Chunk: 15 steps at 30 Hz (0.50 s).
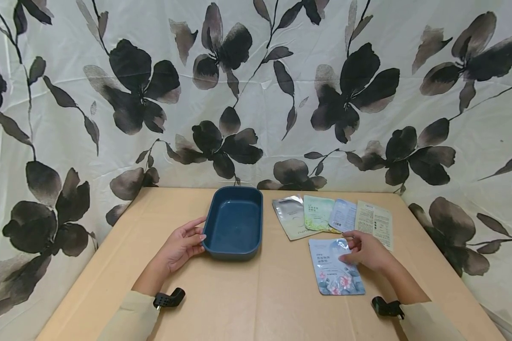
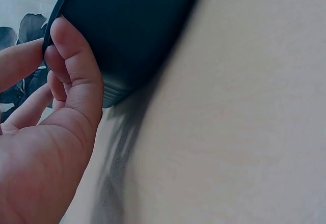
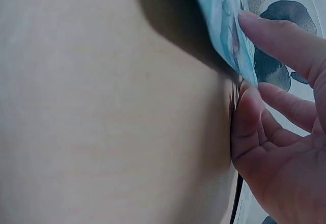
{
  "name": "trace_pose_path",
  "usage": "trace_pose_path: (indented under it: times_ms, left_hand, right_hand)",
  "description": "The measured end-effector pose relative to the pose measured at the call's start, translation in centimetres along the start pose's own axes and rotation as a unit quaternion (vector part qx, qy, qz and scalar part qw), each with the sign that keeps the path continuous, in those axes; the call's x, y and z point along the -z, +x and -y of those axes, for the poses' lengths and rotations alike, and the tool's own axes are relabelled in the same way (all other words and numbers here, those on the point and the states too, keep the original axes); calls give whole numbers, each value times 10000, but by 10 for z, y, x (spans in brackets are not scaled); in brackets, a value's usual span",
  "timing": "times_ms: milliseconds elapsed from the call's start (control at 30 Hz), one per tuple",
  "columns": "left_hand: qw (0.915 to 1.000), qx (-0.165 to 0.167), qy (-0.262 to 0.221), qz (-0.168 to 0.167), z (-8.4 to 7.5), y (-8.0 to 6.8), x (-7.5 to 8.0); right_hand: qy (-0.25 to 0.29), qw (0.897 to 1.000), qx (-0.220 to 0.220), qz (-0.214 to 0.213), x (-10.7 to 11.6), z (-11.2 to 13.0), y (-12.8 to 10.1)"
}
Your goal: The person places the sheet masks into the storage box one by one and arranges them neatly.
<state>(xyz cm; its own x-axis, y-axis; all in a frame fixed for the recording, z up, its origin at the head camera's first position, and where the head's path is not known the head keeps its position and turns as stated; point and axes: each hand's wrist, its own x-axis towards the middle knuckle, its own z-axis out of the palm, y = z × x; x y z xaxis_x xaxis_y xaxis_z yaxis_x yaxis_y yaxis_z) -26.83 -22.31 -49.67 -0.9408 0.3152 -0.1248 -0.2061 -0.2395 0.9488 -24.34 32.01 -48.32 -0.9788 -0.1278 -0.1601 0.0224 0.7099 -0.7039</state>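
A dark blue rectangular tray (image 1: 234, 222) stands at the middle back of the tan table. My left hand (image 1: 183, 245) holds its left rim; in the left wrist view the thumb (image 2: 76, 66) presses on the tray's outer wall (image 2: 132, 25) and the index finger reaches to the rim. My right hand (image 1: 362, 251) pinches the upper right edge of a light blue sachet with pink flowers (image 1: 334, 277), which lies in front of a row of sachets. In the right wrist view that sachet's edge (image 3: 224, 20) is lifted off the table between my fingers and thumb (image 3: 249, 112).
A row of flat sachets lies behind the right hand: silver (image 1: 291, 217), green (image 1: 318, 213), pale blue (image 1: 343, 215) and cream (image 1: 374, 222). A floral cloth (image 1: 256, 94) closes in the table (image 1: 256, 303) at the back and both sides.
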Motion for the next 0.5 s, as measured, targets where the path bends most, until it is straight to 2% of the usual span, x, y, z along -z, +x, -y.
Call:
trace_pose_path:
  times_ms: [333, 500]
  left_hand:
    - [10000, -18, -26, 48, 0, 1, 1]
    - [10000, -19, -21, 45, 0, 1, 1]
  right_hand:
    - [72, 9999, -3, 110, -4, 5, 1]
    - [-19, 9998, -150, 117, -8, 8, 2]
